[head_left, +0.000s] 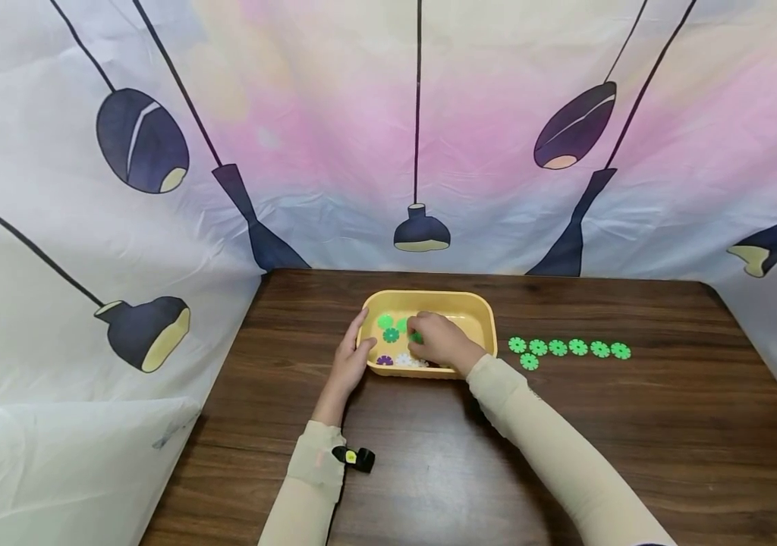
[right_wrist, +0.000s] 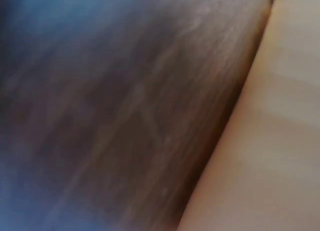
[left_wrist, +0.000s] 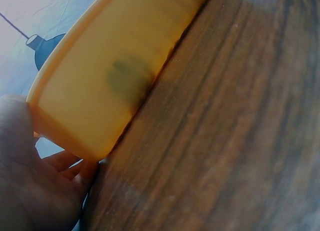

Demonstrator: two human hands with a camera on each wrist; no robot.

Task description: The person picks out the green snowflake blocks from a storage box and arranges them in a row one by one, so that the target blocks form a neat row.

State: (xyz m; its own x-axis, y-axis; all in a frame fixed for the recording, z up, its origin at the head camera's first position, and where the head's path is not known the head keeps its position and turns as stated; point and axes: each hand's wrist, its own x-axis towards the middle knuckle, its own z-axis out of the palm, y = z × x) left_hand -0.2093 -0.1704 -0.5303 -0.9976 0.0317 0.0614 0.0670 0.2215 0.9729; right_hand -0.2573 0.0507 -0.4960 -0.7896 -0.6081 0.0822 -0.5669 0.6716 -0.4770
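A yellow plastic tray [head_left: 476, 305] stands on the table. My left hand [head_left: 350, 362] grips its left end, the thumb near the front corner; the left wrist view shows the same hand [left_wrist: 42, 176] at the tray's outer wall [left_wrist: 85, 101]. Inside the tray, my right hand [head_left: 439, 340] reaches down with curled fingers, pinching a dark green snowflake disc [head_left: 417, 337] at the fingertips. Left of it lie a light green disc [head_left: 385, 321] and another dark green disc [head_left: 391, 335]. Along the front wall are a purple disc [head_left: 385, 361] and white discs [head_left: 403, 359].
To the tray's right, several green discs [head_left: 558, 347] lie in a row on the brown wooden table [head_left: 634, 425], with one disc [head_left: 529, 362] in front of the row's left end. A printed fabric backdrop [head_left: 354, 136] hangs behind the table. The right wrist view is blurred.
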